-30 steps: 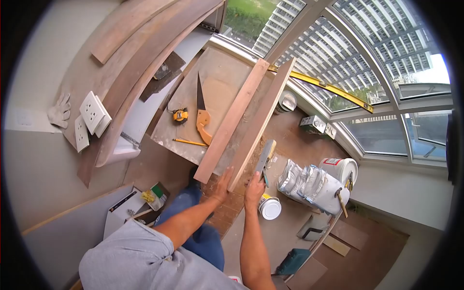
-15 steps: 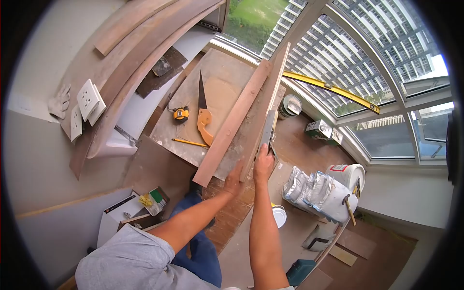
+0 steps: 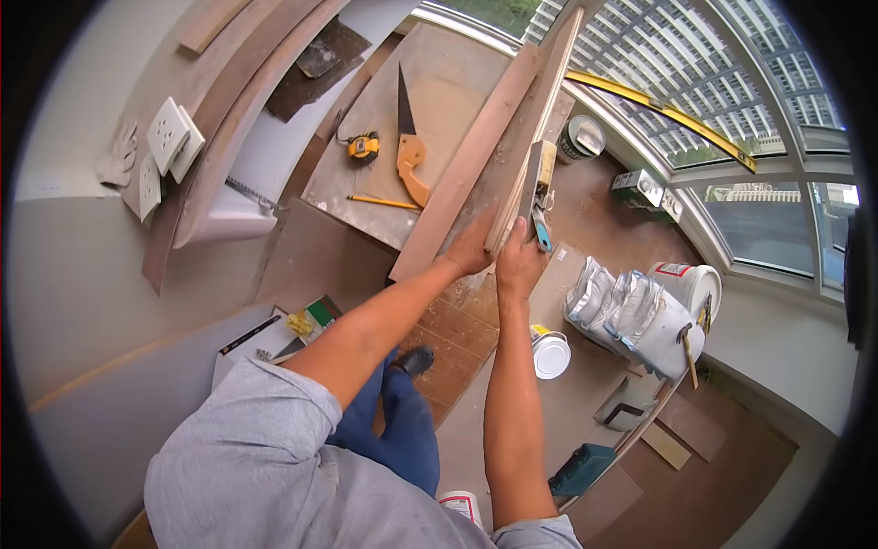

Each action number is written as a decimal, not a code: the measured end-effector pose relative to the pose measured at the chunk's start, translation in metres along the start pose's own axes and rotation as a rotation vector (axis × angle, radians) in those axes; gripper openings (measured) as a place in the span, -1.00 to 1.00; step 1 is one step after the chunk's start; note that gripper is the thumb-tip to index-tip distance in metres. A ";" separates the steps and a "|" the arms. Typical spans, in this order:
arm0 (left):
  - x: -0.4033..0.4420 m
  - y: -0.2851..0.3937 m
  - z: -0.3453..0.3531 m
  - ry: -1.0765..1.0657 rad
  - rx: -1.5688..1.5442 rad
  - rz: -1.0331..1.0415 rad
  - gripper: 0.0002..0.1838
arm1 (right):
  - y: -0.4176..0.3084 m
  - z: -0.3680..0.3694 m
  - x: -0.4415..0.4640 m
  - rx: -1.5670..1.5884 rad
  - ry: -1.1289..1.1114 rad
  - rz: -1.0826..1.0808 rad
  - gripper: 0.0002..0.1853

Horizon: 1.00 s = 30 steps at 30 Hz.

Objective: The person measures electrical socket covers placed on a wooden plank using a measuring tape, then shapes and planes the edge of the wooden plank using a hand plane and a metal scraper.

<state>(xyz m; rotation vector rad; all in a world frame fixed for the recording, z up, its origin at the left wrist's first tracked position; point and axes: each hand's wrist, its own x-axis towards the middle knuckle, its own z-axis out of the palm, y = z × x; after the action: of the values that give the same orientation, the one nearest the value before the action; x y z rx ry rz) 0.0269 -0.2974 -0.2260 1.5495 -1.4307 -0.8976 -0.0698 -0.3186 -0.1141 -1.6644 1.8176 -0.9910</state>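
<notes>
Reaching out with both arms here, hands close to each other at the near end of the desk (image 3: pixel 334 174). The left forearm comes in on a slant and that left hand (image 3: pixel 471 242) is up against the near end of the upright board (image 3: pixel 531 133); some of its fingers are hidden, so I can't tell how tightly they're closed. The right arm is straighter, elbow well below the desk in the view, and the right hand (image 3: pixel 519 265) is clamped around the near end of a long grey tool (image 3: pixel 530 186), just beside the board. There's a teal bit (image 3: pixel 542 231) sticking out next to the fingers.

The upright board is long, narrow and reddish brown, with a thin pale edge showing. It's tipped up on that narrow side along the window side of the desk. Its long axis runs from the hands at the desk's near end out toward the windows, leaning a bit right, and the grey tool points roughly the same way.

A flat board (image 3: pixel 466 165) lies on the desk almost parallel to it, near end poking past the desk's edge. Also on the desk: an orange-handled saw (image 3: pixel 411 165), a yellow tape measure (image 3: pixel 363 147) and a pencil (image 3: pixel 384 201).
</notes>
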 end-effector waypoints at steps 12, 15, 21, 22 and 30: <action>0.018 -0.026 0.000 -0.323 -0.004 -0.037 0.21 | -0.017 -0.020 -0.098 -0.093 -0.116 0.184 -0.75; 0.007 -0.009 -0.007 -0.211 0.115 0.009 0.21 | -0.012 -0.017 -0.112 -0.129 -0.110 0.206 -0.76; 0.014 -0.015 -0.007 -0.154 0.024 0.077 0.17 | -0.013 -0.014 -0.086 -0.332 -0.232 0.246 -0.75; 0.010 -0.014 -0.007 -0.094 0.045 0.126 0.13 | -0.016 -0.015 -0.085 -0.354 -0.242 0.246 -0.75; 0.005 -0.013 -0.013 -0.238 -0.045 0.017 0.19 | -0.016 0.023 0.054 -0.381 -0.225 0.207 -0.72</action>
<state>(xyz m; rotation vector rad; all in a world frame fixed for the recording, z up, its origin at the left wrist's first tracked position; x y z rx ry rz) 0.0444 -0.3014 -0.2319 1.4321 -1.5756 -1.1258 -0.0498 -0.3759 -0.1098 -1.6727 2.0588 -0.3679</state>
